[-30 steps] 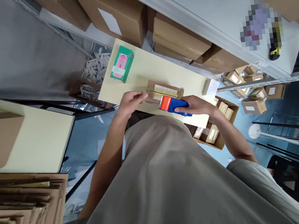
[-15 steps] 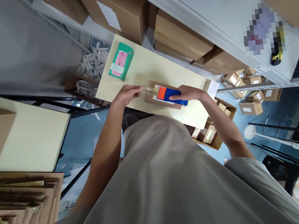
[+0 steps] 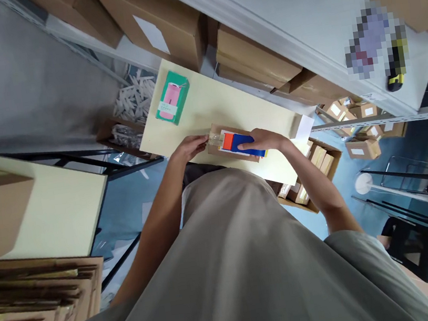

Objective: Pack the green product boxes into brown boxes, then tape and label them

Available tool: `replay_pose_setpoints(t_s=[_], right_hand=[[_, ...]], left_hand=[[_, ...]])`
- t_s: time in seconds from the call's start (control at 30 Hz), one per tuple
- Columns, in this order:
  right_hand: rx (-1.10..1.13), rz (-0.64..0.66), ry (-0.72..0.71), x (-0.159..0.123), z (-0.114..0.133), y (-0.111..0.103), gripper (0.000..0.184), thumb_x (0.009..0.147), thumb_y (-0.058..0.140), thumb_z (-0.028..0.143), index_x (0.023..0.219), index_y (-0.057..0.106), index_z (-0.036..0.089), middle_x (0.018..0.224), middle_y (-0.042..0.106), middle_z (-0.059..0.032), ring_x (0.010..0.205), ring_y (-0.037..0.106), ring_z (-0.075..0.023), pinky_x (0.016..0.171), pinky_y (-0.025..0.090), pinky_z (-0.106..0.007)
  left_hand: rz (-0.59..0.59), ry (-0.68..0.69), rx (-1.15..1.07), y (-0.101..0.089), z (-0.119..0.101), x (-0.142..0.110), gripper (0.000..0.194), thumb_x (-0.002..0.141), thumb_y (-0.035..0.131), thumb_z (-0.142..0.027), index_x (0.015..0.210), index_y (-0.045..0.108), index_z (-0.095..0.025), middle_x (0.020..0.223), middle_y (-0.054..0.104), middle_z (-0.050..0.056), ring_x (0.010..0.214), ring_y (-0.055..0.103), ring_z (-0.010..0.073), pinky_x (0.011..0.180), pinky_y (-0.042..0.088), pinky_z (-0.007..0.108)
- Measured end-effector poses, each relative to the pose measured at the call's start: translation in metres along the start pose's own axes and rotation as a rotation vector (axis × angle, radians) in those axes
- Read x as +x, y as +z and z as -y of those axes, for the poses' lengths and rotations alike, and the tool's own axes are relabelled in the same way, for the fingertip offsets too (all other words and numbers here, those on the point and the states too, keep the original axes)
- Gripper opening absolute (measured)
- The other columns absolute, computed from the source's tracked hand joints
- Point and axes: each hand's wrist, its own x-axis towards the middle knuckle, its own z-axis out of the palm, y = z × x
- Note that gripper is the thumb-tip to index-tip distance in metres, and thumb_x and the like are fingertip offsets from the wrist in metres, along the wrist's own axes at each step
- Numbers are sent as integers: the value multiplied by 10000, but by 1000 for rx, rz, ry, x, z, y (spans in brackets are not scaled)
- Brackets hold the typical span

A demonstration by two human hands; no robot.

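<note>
On the cream tabletop [image 3: 197, 99] lies a small cardboard box [image 3: 214, 130] with a white label on top. My right hand [image 3: 265, 140] grips a blue and orange tape dispenser [image 3: 236, 142], which rests low over the label. At the box's left end, my left hand [image 3: 193, 145] has its fingertips pinched at the clear packing tape [image 3: 214, 141]; the exact contact is too small to make out. A green box with a pink picture [image 3: 181, 93] lies at the tabletop's far left corner.
Large cartons [image 3: 166, 23] line the shelf behind the tabletop. A box cutter [image 3: 395, 68] lies on the upper shelf [image 3: 296, 10]. Right of the tabletop stands a carton of small boxes [image 3: 327, 160]. Flattened cardboard [image 3: 37, 291] is stacked at lower left.
My right hand brought the tape dispenser left and down over the cardboard box's label. The stretched strip of tape shortened, and my left hand came to the box's left end.
</note>
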Motion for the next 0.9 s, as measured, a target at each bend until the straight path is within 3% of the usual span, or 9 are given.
replay_pose_setpoints(t_s=[0.07,0.13,0.27,0.53,0.63,0.73,0.9], right_hand=[[-9,1,8,0,1,1,647,938,767,813,814,678,185,746,748,-72,690,685,-190,658,467,-302],[-30,-8,15,0,1,2,652,941,751,820,802,676,187,743,743,-71,687,679,-192,652,459,-306],[-53,-33,22,-1,1,3,673,934,743,845,811,679,187,739,742,-73,686,674,-197,629,440,-306],[9,-23,15,-5,-2,2,685,889,818,840,758,667,185,735,763,-77,647,690,-175,615,472,-288],[101,39,37,-23,-21,-1,714,847,828,869,752,690,175,688,756,-70,615,697,-171,605,501,-281],[216,113,87,-59,-55,-9,739,838,817,881,819,748,145,680,765,-73,625,720,-168,640,545,-280],[147,120,268,-118,-109,-23,739,783,847,902,755,753,170,755,811,-116,676,761,-216,662,586,-313]], left_hand=[[-123,29,93,3,0,-6,648,664,1040,-389,1202,775,-146,1015,789,101,898,708,187,872,555,334],[-257,123,201,6,0,-14,728,678,1021,-403,1307,747,-160,1088,802,109,962,721,209,895,561,333],[-247,342,332,19,-1,-27,445,770,938,-503,1034,805,-170,1087,839,109,1003,733,234,908,572,315],[-345,353,477,33,4,-33,302,805,882,-452,966,845,-199,1046,871,82,866,746,219,840,552,312],[-376,356,521,35,5,-34,301,821,870,-472,977,864,-214,1016,873,74,894,763,241,850,551,322],[-387,392,543,37,6,-34,299,835,851,-467,984,872,-209,1009,873,82,935,782,267,899,562,344],[-399,414,565,39,8,-30,314,848,823,-463,1004,873,-195,1010,875,89,955,791,273,902,585,345]])
